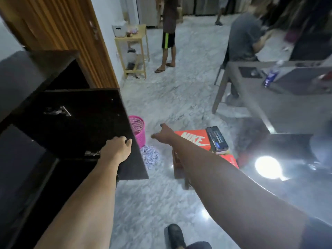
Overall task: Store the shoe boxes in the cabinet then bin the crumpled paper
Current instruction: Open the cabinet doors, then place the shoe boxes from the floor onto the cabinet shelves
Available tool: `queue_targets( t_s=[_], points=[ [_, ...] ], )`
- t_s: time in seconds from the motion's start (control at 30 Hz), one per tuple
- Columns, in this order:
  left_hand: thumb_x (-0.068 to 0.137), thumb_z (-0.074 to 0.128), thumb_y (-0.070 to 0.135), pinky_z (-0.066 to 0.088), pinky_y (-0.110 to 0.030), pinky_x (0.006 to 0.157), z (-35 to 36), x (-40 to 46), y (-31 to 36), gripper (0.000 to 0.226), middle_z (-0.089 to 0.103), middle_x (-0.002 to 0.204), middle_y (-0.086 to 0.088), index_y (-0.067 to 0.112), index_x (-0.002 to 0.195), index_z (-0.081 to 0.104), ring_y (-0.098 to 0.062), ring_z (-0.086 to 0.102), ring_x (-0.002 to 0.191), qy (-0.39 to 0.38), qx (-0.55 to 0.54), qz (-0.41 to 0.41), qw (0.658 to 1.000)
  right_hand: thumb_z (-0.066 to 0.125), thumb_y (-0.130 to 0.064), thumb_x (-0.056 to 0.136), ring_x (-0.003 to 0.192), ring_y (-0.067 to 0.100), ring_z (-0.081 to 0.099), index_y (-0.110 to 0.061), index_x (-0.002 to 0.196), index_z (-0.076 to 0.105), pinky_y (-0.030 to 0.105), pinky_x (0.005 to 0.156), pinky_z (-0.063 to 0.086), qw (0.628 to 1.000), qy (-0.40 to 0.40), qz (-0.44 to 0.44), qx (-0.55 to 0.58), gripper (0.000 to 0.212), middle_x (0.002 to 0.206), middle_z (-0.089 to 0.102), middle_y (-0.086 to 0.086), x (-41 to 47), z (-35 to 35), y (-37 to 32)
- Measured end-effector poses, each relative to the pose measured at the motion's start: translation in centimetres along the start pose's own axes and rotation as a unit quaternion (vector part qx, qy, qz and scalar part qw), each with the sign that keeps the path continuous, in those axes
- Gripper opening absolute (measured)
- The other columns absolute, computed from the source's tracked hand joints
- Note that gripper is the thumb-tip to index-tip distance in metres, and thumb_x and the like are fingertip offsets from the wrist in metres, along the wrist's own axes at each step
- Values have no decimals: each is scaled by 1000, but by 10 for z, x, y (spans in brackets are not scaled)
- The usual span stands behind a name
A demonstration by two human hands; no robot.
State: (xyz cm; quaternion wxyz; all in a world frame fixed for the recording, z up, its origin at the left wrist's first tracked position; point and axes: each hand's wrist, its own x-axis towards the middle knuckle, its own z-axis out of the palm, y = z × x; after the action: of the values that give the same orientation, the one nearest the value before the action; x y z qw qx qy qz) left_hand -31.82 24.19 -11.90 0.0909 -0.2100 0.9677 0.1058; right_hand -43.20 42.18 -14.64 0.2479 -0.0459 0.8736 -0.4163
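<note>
Marbled grey floor tiles run through a busy household room, where a person stands beside a dark cabinet with its door swung out. The left hand is curled over the door's outer edge, fingers wrapped on top and holding it open. The right hand is stretched forward and down, empty, fingers loosely spread, hovering short of the stacked shoe boxes.

An orange Nike shoe box sits on top of a low wooden stool, with a dark shoe box propped on its right portion and another red box partly hidden below. The stack lies just ahead and slightly to the right of the right hand, clearly the nearer of the two; the orange box's long axis appears to run left to right across the view, its lid face up, while the dark box's long axis runs away from the viewer.

A pink mesh bin stands just beyond the door's edge, and the crumpled paper is heaped on the floor in front of it, between door and stool. The boxes look not yet stored; the likely next move is a short reach right.
</note>
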Motion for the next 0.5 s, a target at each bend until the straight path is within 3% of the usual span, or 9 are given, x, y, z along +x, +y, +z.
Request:
queue_targets(
  t_s=[0.07, 0.17, 0.27, 0.37, 0.43, 0.5],
  points=[
    [102, 31, 53, 55, -46, 91, 25, 2, 35, 53, 66, 124, -12, 17, 124, 64, -36, 62, 114, -29, -3, 39, 999, 76, -26, 90, 138, 36, 50, 5, 154, 31, 37, 107, 44, 998, 20, 61, 1, 84, 154, 44, 25, -2, -21, 55],
    [103, 31, 52, 51, -41, 96, 62, 7, 86, 53, 62, 135, -11, 19, 131, 61, -35, 60, 121, -78, -18, 77, 994, 76, -31, 86, 130, 37, 56, 6, 149, 40, 41, 101, 50, 992, 35, 125, -2, 81, 145, 55, 23, -3, -50, 136],
    [100, 31, 57, 47, -47, 106, 111, 22, 127, 57, 58, 144, -10, 22, 137, 57, -33, 55, 129, -118, -16, 96, 988, 69, -50, 62, 111, 34, 68, -6, 137, 58, 44, 89, 60, 983, 50, 174, -19, 87, 123, 70, 16, 35, -69, 240],
    [99, 33, 61, 52, -50, 101, 157, 38, 166, 61, 54, 147, -10, 23, 143, 52, -35, 53, 130, -175, -15, 98, 980, 59, -66, 45, 108, 30, 69, -17, 135, 59, 43, 88, 60, 975, 45, 217, -19, 102, 119, 72, 6, 104, -71, 380],
    [100, 33, 61, 48, -49, 105, 184, 54, 193, 62, 54, 147, -10, 22, 145, 49, -36, 51, 133, -212, -5, 100, 972, 63, -68, 53, 112, 29, 67, -18, 138, 57, 41, 90, 57, 968, 51, 247, 0, 98, 126, 68, 5, 103, -91, 401],
    [99, 33, 63, 49, -48, 102, 217, 80, 219, 63, 55, 144, -9, 23, 145, 48, -35, 52, 131, -244, -6, 83, 966, 67, -49, 75, 115, 31, 63, -14, 148, 46, 40, 89, 54, 961, 51, 271, 7, 84, 135, 61, 8, 89, -118, 380]
  ],
)
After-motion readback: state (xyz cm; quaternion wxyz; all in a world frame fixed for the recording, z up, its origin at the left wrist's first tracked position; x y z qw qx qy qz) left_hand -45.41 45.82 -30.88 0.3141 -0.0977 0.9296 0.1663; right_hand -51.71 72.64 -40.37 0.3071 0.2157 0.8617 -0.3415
